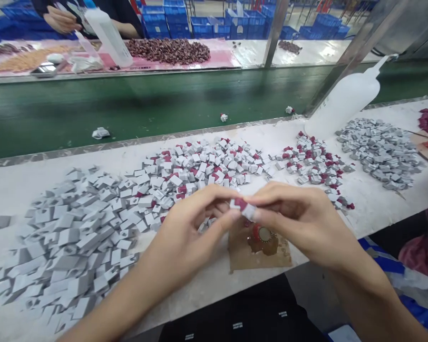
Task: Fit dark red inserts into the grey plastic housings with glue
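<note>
A small grey and dark-red plastic part point(241, 205) is pinched between my two hands above the table. My left hand point(199, 221) grips its left end with thumb and fingers, while my right hand point(303, 218) grips the right end. Below them lies a piece of brown cardboard point(235, 251) with a wet stain and a small round cap point(264, 233) on it. Behind my hands spreads a heap of grey parts with dark-red pieces point(199, 166). Plain grey blocks point(74, 237) are piled to the left of my left arm.
A green conveyor belt point(157, 109) runs behind the table, carrying several small parts. A white squeeze bottle point(345, 102) leans by a metal post, near more grey pieces point(381, 147). Across the belt, a person's hand point(60, 19) is beside another white bottle point(109, 38).
</note>
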Demonstrator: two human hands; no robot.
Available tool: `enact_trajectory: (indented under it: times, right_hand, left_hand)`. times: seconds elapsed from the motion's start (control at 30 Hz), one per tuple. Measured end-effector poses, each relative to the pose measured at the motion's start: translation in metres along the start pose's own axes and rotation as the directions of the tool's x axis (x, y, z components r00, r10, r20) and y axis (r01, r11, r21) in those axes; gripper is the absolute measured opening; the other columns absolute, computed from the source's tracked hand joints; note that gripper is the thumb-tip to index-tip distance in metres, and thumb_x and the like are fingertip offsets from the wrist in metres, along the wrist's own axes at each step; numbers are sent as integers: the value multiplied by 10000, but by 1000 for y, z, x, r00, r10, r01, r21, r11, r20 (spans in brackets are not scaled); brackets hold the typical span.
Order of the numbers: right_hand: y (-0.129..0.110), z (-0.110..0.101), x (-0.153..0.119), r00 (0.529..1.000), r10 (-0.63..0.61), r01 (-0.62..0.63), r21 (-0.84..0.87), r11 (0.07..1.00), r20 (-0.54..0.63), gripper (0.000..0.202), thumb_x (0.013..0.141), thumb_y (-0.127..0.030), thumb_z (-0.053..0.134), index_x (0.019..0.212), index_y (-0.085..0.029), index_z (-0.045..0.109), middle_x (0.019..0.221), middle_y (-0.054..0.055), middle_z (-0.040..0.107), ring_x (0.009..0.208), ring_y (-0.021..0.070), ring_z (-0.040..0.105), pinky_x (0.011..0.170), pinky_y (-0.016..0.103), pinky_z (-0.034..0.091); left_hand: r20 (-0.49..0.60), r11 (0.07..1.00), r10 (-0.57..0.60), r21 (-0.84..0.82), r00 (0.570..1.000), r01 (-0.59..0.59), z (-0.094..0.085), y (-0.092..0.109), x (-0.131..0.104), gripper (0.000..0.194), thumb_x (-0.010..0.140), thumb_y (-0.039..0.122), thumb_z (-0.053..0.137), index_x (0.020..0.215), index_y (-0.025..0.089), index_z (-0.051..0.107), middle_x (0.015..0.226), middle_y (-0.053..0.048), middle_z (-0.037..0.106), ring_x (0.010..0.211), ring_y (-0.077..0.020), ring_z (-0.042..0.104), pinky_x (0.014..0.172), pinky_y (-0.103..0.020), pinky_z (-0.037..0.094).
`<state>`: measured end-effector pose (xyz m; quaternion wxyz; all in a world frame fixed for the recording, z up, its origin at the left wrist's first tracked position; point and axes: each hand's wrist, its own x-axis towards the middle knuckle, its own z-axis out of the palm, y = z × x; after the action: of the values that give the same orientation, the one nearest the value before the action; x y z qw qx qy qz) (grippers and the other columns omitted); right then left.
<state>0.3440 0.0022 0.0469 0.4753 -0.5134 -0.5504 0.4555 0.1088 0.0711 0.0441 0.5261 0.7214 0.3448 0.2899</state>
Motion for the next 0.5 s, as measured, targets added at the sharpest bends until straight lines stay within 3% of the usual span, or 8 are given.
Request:
enact_trajectory:
  times: [0.1,0.17,0.23,0.33,0.4,0.5]
  right_hand:
    - [0,-17,69,997,-2,20,-230,973,79,279,992,-293,937,1271,-279,946,1255,95,911,1072,295,872,922,467,754]
    - [6,-22,130,1000,7,-5,-446,895,2,383,1024,-199,865,1406,-199,891,1351,146,880,1142,326,853,1024,532,727]
    - [16,-19,193,995,-11,-56,-626,778,-102,481,1017,-27,754,1482,-122,836,1456,185,826,1310,344,799,1212,558,629]
    - [36,-3,270,996,-12,-47,-651,758,-86,571,929,38,788,1484,-96,820,1643,202,715,1548,371,654,1384,550,456]
    - [48,8,300,998,9,-45,-627,778,-61,491,869,18,850,1345,-96,871,1578,210,753,1526,395,659,1378,556,451]
    - [58,12,311,997,18,-57,-582,812,-72,276,834,-11,856,1093,-96,894,1356,229,834,1416,429,714,1347,593,471]
  left_hand:
    - [-63,991,-88,100,994,94,-26,-7,40,205,1065,374,817,1230,257,848,1078,-75,865,925,-239,813,760,-357,667]
    - [-167,964,-112,222,980,148,-50,-16,78,192,1040,369,847,1176,235,855,1003,-65,864,839,-210,768,679,-325,592]
    - [-288,925,-105,323,952,199,-73,-28,121,194,1046,360,843,1161,204,845,898,-18,831,742,-155,685,654,-293,522]
    - [-356,889,-102,386,929,245,-99,-51,184,246,1141,371,737,1154,138,815,880,28,753,762,-117,672,755,-271,549]
    - [-360,878,-116,399,926,265,-106,-69,214,269,1155,390,749,1136,126,794,993,-2,769,854,-150,734,821,-307,623]
    - [-311,893,-112,385,944,233,-110,-97,234,353,1236,425,618,1200,116,786,1126,-56,782,937,-169,783,859,-341,676]
